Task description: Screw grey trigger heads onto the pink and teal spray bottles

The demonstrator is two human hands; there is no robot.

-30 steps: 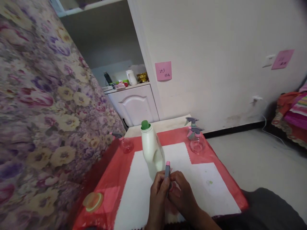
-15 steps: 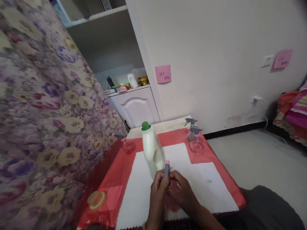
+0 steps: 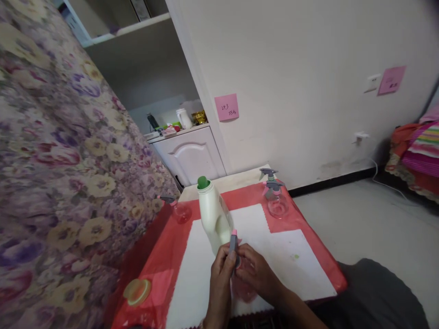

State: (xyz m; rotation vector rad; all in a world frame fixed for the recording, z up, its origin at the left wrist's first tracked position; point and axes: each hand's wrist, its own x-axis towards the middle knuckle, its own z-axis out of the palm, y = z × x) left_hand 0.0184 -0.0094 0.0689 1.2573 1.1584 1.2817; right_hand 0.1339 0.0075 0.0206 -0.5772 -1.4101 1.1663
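Head view: holding a clear spray bottle (image 3: 245,290) at the near middle of the table, over a white cloth (image 3: 190,274), with a pink tip at the far end of its grey sprayer head (image 3: 233,244). Closing the left hand (image 3: 220,270) around the sprayer head, laying the thumb along its near side. Curling the right hand (image 3: 257,273) with bent fingers around the neck just below and to the right, partly hiding the bottle. Being unable to tell contact between the bottle's base and the cloth. Seeing a pale jug (image 3: 210,212) standing just beyond the hands, slightly left, showing a green spout (image 3: 203,183) in its mouth. Spotting, under the white cloth, a red cover (image 3: 156,269) spreading toward the table's left and right edges. Noticing another spray bottle (image 3: 181,212) standing at the far left, and a pink-collared spray bottle (image 3: 277,206) at the far right, partly covering a grey sprayer (image 3: 269,172) behind it. Finding a round, pale-rimmed object (image 3: 137,292) resting at the near left. Looking farther out, meeting a floral curtain (image 3: 75,183) hanging on the left, a white pitcher (image 3: 184,119) standing on the far cabinet shelf beside something gold (image 3: 199,118), a pink note (image 3: 227,108) sticking to the far wall, and bright fabrics (image 3: 423,146) lying at the far right.
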